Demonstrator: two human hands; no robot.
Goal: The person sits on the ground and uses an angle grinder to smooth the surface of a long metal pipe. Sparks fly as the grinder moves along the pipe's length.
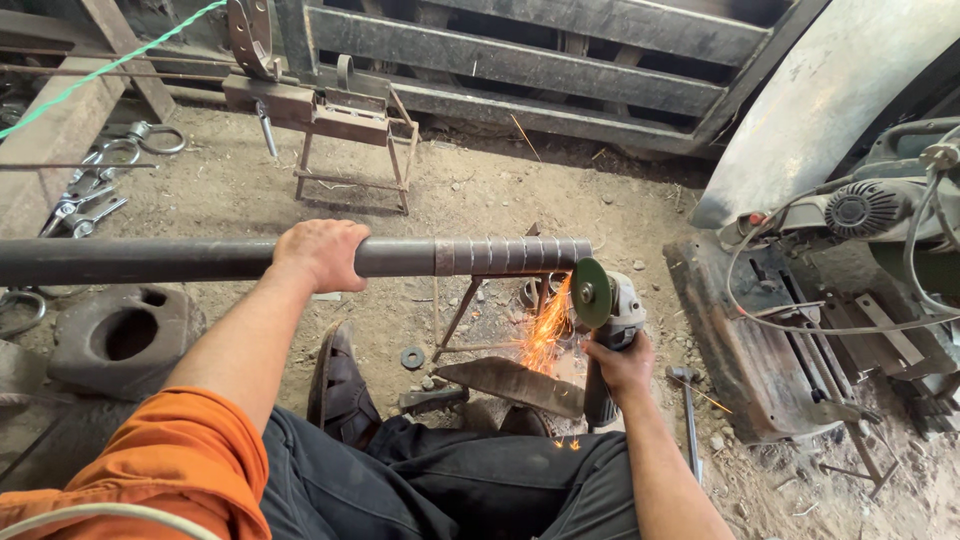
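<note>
- The long dark steel pipe (200,260) lies level across the person's lap, its ribbed, welded end resting on a small rusty metal trestle (470,310) that stands on the dirt floor (560,190).
- The left hand (322,252) sits on top of the pipe, its grip wrapped tight around the tube a little back from the ribbed section.
- The right hand (620,365) is below the pipe's tip, its grip clamped on the body of a grey angle grinder (610,330).
- The grinder's green disc (591,292) touches the pipe's end face, and orange sparks (545,335) spray down from the pipe onto a flat rusty steel plate (510,385).
- Behind the pipe stands a second, bigger metal stand (340,130).
- Under the pipe, beside the trestle, a dark sandalled foot (340,385) rests on the ground.
</note>
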